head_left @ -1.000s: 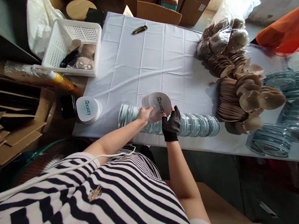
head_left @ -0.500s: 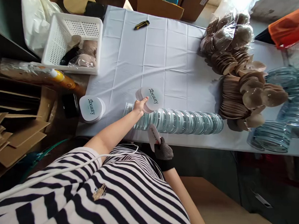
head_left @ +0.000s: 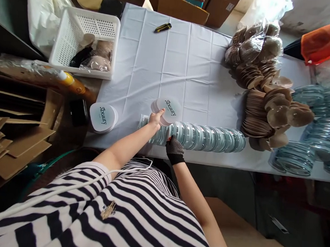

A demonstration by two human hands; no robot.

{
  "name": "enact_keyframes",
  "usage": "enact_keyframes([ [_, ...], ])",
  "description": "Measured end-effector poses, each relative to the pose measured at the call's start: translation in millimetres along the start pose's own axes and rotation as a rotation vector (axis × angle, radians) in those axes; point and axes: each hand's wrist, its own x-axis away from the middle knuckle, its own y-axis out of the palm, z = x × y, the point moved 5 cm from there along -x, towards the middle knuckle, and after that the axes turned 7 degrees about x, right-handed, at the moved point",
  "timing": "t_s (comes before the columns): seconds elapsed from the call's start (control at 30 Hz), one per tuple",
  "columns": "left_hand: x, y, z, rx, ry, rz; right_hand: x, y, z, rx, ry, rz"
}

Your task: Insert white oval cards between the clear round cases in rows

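My left hand [head_left: 155, 119] holds a fanned stack of white oval cards [head_left: 167, 109] printed "beauty", just above the left end of a long row of clear round cases [head_left: 206, 137] lying on edge along the table's near side. My right hand [head_left: 175, 148], in a black dotted glove, presses against the front of that row just right of my left hand. Its fingers are tucked among the cases and hidden. The single card it held earlier is out of sight. A second pile of the white cards [head_left: 103, 117] sits at the table's left corner.
A white cloth covers the table [head_left: 175, 63]. Piles of tan round puffs [head_left: 265, 104] and a bag of them [head_left: 252, 44] lie at the right, beside stacks of clear cases [head_left: 318, 131]. A white basket [head_left: 84, 43] and a yellow box cutter [head_left: 162, 27] are at the back; cardboard sheets [head_left: 6, 137] lie at the left.
My right hand took one card from the stack, dropped below the table edge with it, then rose to the row of cases. My left hand stayed put with the stack.
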Motion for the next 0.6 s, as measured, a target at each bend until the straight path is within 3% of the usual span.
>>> enact_keyframes([
  [0.2,-0.1,-3.7,-0.8,0.000,0.010,-0.005,-13.1,27.2,-0.5,-0.073,-0.044,-0.044],
  [0.33,7.2,-5.1,-0.3,-0.016,0.102,0.013,-12.7,41.6,12.2,-0.481,-0.090,-0.312],
  [0.47,14.3,-2.2,-4.3,-0.049,0.177,0.042,-20.3,36.3,19.8,-0.851,-0.136,-0.603],
  [0.5,16.0,-1.5,-6.3,-0.058,0.176,0.055,-25.0,30.9,23.8,-0.845,-0.109,-0.599],
  [0.53,18.0,-0.7,-8.2,-0.069,0.172,0.061,-31.7,22.4,29.3,-0.781,-0.076,-0.515],
  [0.6,23.5,2.1,-11.5,-0.087,0.162,0.021,-45.1,-5.5,39.6,-0.623,-0.038,-0.169],
])
